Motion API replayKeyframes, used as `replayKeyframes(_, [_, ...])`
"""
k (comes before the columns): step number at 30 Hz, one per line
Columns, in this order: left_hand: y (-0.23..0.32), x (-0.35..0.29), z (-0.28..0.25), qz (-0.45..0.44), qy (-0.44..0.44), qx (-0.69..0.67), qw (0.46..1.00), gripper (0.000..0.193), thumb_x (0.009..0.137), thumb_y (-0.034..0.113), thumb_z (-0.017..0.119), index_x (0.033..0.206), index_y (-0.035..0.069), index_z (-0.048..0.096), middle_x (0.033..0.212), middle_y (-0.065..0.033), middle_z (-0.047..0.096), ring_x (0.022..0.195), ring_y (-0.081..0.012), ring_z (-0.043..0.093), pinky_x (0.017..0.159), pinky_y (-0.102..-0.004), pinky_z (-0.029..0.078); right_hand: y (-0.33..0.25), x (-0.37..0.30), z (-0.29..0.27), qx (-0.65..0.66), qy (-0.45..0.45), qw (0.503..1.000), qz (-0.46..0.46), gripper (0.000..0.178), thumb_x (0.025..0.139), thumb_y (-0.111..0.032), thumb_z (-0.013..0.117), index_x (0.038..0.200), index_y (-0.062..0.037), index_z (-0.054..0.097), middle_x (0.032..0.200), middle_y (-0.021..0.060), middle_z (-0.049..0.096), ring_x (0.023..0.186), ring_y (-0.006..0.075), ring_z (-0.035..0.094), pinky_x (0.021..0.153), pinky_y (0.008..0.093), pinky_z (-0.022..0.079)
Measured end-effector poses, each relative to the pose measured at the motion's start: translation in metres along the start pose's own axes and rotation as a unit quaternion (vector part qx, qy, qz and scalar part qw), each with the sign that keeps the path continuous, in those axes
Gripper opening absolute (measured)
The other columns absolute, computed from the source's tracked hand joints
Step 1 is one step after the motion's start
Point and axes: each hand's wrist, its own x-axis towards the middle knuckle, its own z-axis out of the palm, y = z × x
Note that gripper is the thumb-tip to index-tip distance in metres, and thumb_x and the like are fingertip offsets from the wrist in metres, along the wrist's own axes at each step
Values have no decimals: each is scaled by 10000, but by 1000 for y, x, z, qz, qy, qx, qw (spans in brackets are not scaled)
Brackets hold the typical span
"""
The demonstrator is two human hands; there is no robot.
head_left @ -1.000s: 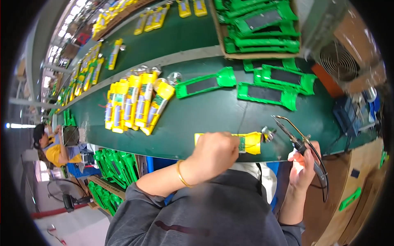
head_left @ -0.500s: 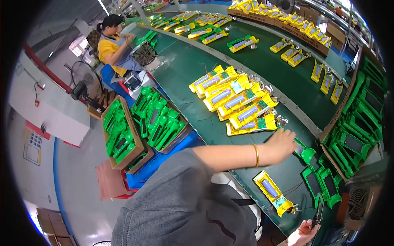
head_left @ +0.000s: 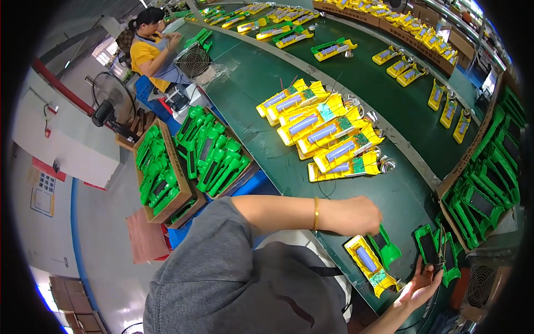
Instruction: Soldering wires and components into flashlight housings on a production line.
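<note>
My left hand [head_left: 359, 216], with a gold bracelet at the wrist, is closed on the end of a green casing half [head_left: 390, 254]. That casing half hangs right beside a yellow casing half [head_left: 354, 245], which holds a blue-violet cylindrical battery [head_left: 366, 258] and a small green circuit board [head_left: 379, 277]. My right hand [head_left: 421, 285] holds a slim, dark tool with a metal tip, which looks like a soldering iron [head_left: 441, 253]; its tip points away from me. Beyond the fingertips lie green casing halves [head_left: 427, 245] with dark panels.
Yellow casing halves [head_left: 334, 136] with batteries, wires and reflectors are heaped mid-bench. A carton of green casings [head_left: 473, 195] stands at right, more cartons [head_left: 181, 195] at left. Across the green bench [head_left: 239, 100], a co-worker [head_left: 150, 50] sits near a fan [head_left: 193, 60].
My left hand has come nearer, carrying the green casing half from the far casings to beside the yellow one. My right hand has moved slightly farther from me with the iron.
</note>
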Motion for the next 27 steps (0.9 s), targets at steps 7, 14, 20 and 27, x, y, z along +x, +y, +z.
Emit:
replayKeyframes(7, [38, 52, 37, 11, -31, -42, 999, 190, 737, 198, 606, 712, 11, 624, 751, -142, 607, 753, -334, 609, 656, -411, 498, -28, -36, -18, -29, 123, 991, -46, 337, 927, -273, 506, 1027, 47, 538, 787, 91, 563, 830, 178, 558, 977, 388, 428])
replayKeyframes(14, [79, 88, 71, -82, -7, -187, 979, 170, 708, 184, 651, 748, 19, 647, 773, -146, 632, 743, -333, 618, 650, -417, 495, -36, -52, -20, 95, 240, 965, -45, 230, 840, -256, 579, 882, -33, 612, 735, 101, 596, 731, 273, 576, 716, 424, 486])
replayKeyframes(20, [76, 70, 66, -34, 131, -379, 916, 99, 734, 134, 646, 803, 66, 664, 743, -76, 633, 714, -301, 607, 623, -406, 473, -35, -53, -45, 137, 125, 982, 21, 285, 854, -288, 581, 847, -4, 606, 751, 123, 617, 732, 278, 586, 730, 422, 491])
replayKeyframes(27, [58, 18, 68, -74, 279, -207, 935, 80, 762, 158, 667, 836, 130, 677, 780, -5, 628, 812, -207, 558, 843, -361, 361, -21, -55, -40, 59, 54, 996, -49, 307, 919, -248, 530, 1042, 33, 543, 778, 85, 579, 790, 175, 556, 782, 311, 479])
